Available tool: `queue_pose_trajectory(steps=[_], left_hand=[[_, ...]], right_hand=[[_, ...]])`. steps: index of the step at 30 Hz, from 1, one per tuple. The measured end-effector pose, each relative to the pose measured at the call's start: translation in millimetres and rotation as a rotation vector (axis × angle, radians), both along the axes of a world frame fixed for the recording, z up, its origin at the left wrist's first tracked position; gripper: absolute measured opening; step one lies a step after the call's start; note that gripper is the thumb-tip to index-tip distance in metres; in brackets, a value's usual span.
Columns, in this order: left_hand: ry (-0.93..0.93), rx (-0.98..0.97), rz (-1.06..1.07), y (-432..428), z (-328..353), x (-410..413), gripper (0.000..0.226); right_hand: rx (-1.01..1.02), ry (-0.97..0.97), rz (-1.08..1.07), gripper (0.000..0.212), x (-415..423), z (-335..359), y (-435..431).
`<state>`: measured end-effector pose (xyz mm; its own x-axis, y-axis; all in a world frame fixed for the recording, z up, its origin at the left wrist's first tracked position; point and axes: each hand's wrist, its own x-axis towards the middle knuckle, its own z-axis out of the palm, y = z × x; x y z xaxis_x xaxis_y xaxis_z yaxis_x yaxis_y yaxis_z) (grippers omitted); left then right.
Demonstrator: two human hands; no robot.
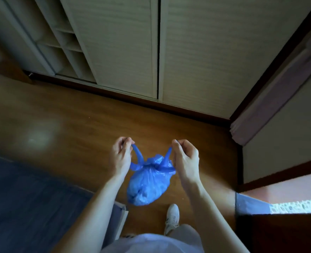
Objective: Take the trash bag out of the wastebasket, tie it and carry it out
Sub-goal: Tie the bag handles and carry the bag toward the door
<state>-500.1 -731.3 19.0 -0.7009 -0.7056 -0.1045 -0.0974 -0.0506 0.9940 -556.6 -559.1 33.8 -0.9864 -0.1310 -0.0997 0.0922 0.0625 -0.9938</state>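
A blue plastic trash bag (pixel 147 185) hangs in the air above the wooden floor, bulging at the bottom and gathered at the neck, where its handles cross in a knot. My left hand (pixel 120 157) pinches the left handle loop at its top. My right hand (pixel 184 157) pinches the right handle loop. The two hands are pulled apart, one on each side of the bag's neck. No wastebasket is in view.
Pale sliding wardrobe doors (pixel 132 46) stand ahead, with open shelves (pixel 65 44) to their left. A dark blue bed (pixel 28 201) fills the lower left. A wall corner with a curtain (pixel 271 99) stands at right, above a windowsill (pixel 282 203). My white shoe (pixel 172 219) is below the bag.
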Motion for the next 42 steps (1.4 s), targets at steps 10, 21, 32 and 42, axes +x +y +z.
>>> queue_pose_trajectory(steps=[10, 21, 32, 42], left_hand=[[-0.001, -0.04, 0.26, -31, 13, -67, 0.025], [-0.041, 0.004, 0.517, -125, 3, -51, 0.033], [-0.05, -0.04, 0.675, -307, -6, -51, 0.031], [-0.06, -0.081, 0.714, -454, -2, -56, 0.026]], right_hand=[[-0.045, 0.001, 0.25, 0.033, -118, 15, -58], [-0.063, -0.118, 0.485, 0.026, -156, -3, -184], [0.091, -0.033, 0.746, 0.026, -164, 4, -404], [0.117, -0.048, 0.867, 0.025, -172, 12, -574]])
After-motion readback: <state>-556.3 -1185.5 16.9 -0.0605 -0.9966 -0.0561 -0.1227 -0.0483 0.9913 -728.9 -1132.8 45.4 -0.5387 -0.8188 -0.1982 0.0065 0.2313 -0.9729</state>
